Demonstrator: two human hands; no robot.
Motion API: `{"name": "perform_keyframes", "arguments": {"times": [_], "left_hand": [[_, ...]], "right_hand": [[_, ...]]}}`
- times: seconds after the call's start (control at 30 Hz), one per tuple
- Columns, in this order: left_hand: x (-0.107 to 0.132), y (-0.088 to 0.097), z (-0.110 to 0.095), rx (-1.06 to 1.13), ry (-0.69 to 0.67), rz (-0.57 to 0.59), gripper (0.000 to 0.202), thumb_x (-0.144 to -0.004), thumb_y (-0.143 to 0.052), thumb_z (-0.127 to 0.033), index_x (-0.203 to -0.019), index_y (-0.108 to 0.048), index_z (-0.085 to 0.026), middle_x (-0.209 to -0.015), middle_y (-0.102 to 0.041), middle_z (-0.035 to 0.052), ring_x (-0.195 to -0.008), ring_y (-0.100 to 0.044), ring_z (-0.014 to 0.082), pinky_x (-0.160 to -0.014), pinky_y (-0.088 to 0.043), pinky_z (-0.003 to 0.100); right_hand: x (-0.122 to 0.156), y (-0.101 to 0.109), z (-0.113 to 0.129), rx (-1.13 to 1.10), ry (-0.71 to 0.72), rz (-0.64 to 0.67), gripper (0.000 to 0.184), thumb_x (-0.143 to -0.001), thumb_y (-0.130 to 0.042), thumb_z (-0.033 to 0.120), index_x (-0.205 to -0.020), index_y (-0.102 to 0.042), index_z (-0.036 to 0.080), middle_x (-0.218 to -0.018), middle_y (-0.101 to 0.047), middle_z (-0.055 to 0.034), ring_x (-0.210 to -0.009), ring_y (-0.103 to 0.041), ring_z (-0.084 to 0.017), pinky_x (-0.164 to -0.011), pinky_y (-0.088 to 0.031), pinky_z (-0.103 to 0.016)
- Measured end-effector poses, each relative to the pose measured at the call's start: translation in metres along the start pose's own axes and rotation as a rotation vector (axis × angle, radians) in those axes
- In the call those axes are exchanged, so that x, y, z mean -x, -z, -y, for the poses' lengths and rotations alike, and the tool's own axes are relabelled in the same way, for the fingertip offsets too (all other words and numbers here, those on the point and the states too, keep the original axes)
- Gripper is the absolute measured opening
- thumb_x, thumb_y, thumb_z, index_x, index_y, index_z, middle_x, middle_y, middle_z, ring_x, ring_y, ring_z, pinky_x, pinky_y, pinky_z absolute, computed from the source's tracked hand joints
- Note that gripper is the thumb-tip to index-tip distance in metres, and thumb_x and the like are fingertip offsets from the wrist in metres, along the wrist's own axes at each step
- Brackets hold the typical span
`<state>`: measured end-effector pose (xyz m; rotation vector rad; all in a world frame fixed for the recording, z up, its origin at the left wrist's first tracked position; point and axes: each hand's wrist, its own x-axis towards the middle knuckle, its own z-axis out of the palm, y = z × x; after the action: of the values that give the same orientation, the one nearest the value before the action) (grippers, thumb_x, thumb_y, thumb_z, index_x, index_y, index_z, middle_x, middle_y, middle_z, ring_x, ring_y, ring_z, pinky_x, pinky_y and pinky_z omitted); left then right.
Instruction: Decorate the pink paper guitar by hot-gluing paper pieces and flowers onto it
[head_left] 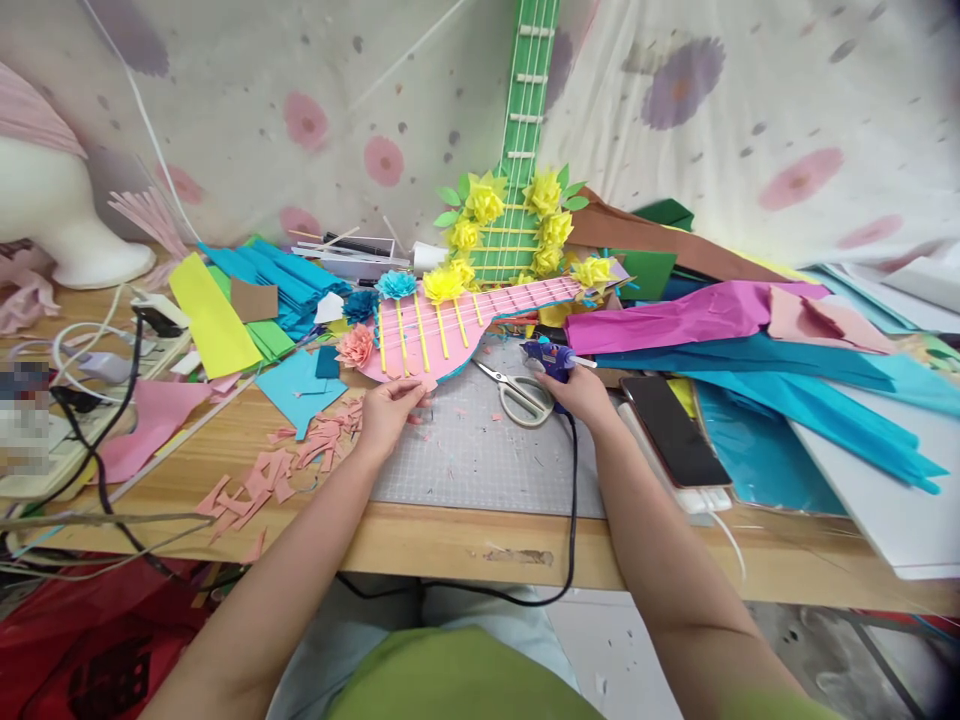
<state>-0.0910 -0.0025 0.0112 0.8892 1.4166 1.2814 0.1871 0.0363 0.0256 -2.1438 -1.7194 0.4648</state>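
Observation:
My left hand (391, 408) is closed in a pinch at the lower edge of a pink paper instrument (442, 340), with a small piece of pink paper (428, 384) at its fingertips. Yellow strips, strings and paper flowers decorate the instrument. Wrapped in my right hand (581, 393) is a purple-blue hot glue gun (550, 352); its black cord runs down over the table edge. Silver scissors (526, 400) lie just left of that hand on the grey cutting mat (480, 465). A green paper instrument (517, 225) with yellow flowers stands upright behind.
Pink paper scraps (259, 485) and a blue sheet (300, 385) lie on the left. A power strip (161, 350) with tangled cables is farther left. At right are a phone (675, 430), magenta paper (675, 315), blue paper strips (832, 410) and a white board (892, 500).

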Motion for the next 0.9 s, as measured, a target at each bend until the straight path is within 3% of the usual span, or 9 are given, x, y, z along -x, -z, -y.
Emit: {"name": "perform_keyframes", "arguments": {"times": [0.1,0.2,0.3,0.4,0.47,0.6,0.9], "left_hand": [[-0.001,-0.001,0.003,-0.024,-0.026,0.012,0.034,-0.058,-0.074,-0.036,-0.082,-0.068,-0.013,-0.081,-0.072,0.0086,-0.067,-0.067,0.0178,-0.037,-0.04,0.017],[-0.001,-0.003,0.003,-0.04,-0.046,0.001,0.035,-0.057,-0.073,-0.039,-0.081,-0.067,-0.014,-0.08,-0.071,0.0077,-0.066,-0.067,0.0183,-0.037,-0.04,0.018],[0.002,-0.004,0.001,-0.075,-0.064,-0.013,0.032,-0.059,-0.072,-0.038,-0.079,-0.067,-0.014,-0.075,-0.07,0.0057,-0.064,-0.066,0.0173,-0.036,-0.038,0.017],[0.004,-0.005,0.0,-0.121,-0.089,-0.012,0.028,-0.061,-0.072,-0.037,-0.077,-0.066,-0.015,-0.069,-0.067,0.004,-0.062,-0.065,0.0165,-0.036,-0.039,0.018],[0.005,-0.005,-0.001,-0.134,-0.098,-0.012,0.028,-0.061,-0.072,-0.037,-0.076,-0.066,-0.015,-0.068,-0.067,0.0037,-0.062,-0.065,0.0167,-0.036,-0.04,0.018],[0.005,-0.005,-0.001,-0.132,-0.101,-0.004,0.03,-0.06,-0.073,-0.04,-0.077,-0.065,-0.015,-0.07,-0.067,0.0041,-0.063,-0.065,0.0173,-0.037,-0.04,0.02],[0.004,-0.005,0.0,-0.14,-0.116,0.002,0.028,-0.062,-0.072,-0.038,-0.076,-0.065,-0.015,-0.068,-0.066,0.003,-0.063,-0.065,0.0167,-0.037,-0.04,0.019]], "right_hand": [[0.001,-0.005,-0.003,-0.179,-0.091,-0.081,0.044,-0.074,-0.058,0.049,-0.094,-0.065,0.01,-0.09,-0.068,-0.0161,-0.088,-0.063,-0.028,-0.076,-0.046,-0.037],[0.009,-0.002,0.001,-0.548,-0.005,-0.137,0.046,-0.07,-0.059,0.054,-0.089,-0.065,0.013,-0.079,-0.066,-0.0094,-0.071,-0.062,-0.02,-0.067,-0.047,-0.033],[0.024,-0.001,0.015,-0.836,0.172,0.025,0.046,-0.067,-0.061,0.059,-0.082,-0.062,0.016,-0.063,-0.059,-0.0017,-0.054,-0.052,-0.012,-0.055,-0.042,-0.026],[0.041,-0.006,0.033,-0.817,0.238,0.295,0.045,-0.064,-0.064,0.062,-0.072,-0.059,0.017,-0.048,-0.048,0.0037,-0.044,-0.041,-0.008,-0.045,-0.034,-0.024],[0.046,-0.012,0.042,-0.777,0.248,0.381,0.047,-0.06,-0.066,0.063,-0.072,-0.058,0.018,-0.049,-0.05,0.0039,-0.043,-0.039,-0.007,-0.043,-0.034,-0.023],[0.047,-0.02,0.047,-0.74,0.258,0.394,0.049,-0.058,-0.067,0.063,-0.073,-0.059,0.016,-0.057,-0.058,-0.0002,-0.048,-0.046,-0.009,-0.047,-0.039,-0.024],[0.044,-0.025,0.042,-0.61,0.289,0.362,0.04,-0.067,-0.063,0.056,-0.075,-0.063,0.017,-0.059,-0.059,-0.0008,-0.054,-0.053,-0.013,-0.054,-0.041,-0.026]]}}
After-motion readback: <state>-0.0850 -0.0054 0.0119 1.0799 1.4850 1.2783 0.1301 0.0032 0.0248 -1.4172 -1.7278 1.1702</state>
